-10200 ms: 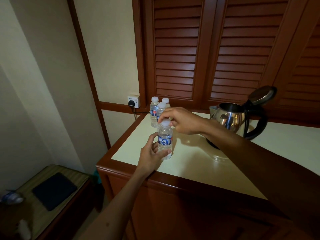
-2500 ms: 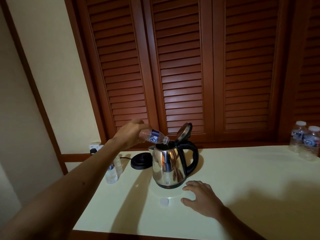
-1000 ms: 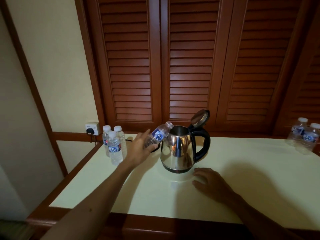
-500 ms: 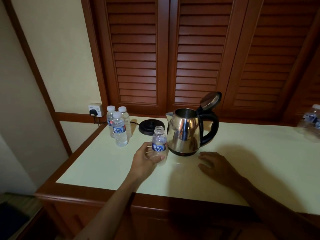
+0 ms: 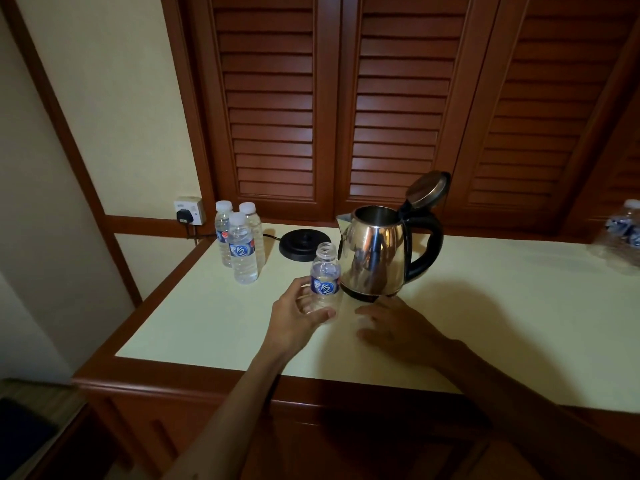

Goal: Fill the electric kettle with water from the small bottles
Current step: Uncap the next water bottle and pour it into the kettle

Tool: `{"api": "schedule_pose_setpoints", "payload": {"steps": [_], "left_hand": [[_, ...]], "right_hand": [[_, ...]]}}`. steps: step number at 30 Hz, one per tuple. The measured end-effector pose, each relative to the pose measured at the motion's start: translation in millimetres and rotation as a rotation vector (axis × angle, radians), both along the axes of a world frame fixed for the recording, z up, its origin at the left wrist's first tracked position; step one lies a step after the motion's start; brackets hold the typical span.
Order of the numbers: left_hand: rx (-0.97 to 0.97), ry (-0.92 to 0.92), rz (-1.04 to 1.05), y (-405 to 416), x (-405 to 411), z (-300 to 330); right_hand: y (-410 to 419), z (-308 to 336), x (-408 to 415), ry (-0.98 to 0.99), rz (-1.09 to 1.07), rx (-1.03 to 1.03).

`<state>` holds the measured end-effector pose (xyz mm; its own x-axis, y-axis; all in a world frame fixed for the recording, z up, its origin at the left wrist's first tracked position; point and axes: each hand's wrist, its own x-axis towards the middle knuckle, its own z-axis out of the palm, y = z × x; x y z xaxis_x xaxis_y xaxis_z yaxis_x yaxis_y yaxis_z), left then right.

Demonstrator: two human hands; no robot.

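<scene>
A: The left hand point(image 5: 298, 315) is wrapped round the lower half of the open bottle point(image 5: 325, 282), which stands upright on the counter point(image 5: 519, 323) and looks empty. It sits just beside the kettle point(image 5: 375, 252), at about the kettle's eight o'clock.

B: And the other hand?

A: The right hand point(image 5: 398, 327) lies low over the counter at the kettle's six o'clock, fingers spread and relaxed, holding nothing. I can't tell whether a cap is under it.

B: So how should this step go?

A: I'd say set the empty bottle well off to one side so it can't be knocked over, then take one of the three capped bottles point(image 5: 243, 252) at the kettle's nine o'clock. Hold its body steady while twisting the cap, since thin plastic squeezes and spills. The kettle's lid point(image 5: 427, 188) stands open, so pour straight into the mouth.

B: What's around it?

A: A pale counter with dark wood edging. The black kettle base point(image 5: 303, 242) sits at the kettle's ten o'clock, its cord running to a wall socket point(image 5: 188, 211). Louvred wooden doors point(image 5: 346, 109) behind, and more bottles point(image 5: 623, 230) at three o'clock.
</scene>
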<state>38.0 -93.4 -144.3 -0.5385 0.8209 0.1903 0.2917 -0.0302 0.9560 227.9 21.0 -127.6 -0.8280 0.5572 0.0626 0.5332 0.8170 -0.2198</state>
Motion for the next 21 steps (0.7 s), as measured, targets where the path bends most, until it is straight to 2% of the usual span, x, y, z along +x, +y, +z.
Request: {"api": "schedule_pose_setpoints", "payload": {"steps": [2,5,9,13,15,21], "left_hand": [[0.007,-0.006,-0.003,0,0,0],[0.016,-0.012,-0.010,-1,0,0],[0.044,-0.031,-0.009,-1,1,1],[0.054,-0.063,-0.017,0,-1,-2],[0.059,-0.077,-0.025,-1,-1,-2],[0.075,-0.127,-0.062,-5,2,3]], "right_hand": [[0,2,-5,-0.045,0.049,-0.005],[-1,8,-8,0.031,0.079,-0.071],[-6,46,-20,0.428,0.061,-0.083],[-11,94,-41,0.607,0.041,-0.014],[-12,110,-49,0.591,0.111,-0.024],[-6,129,-67,0.286,0.310,0.066]]}}
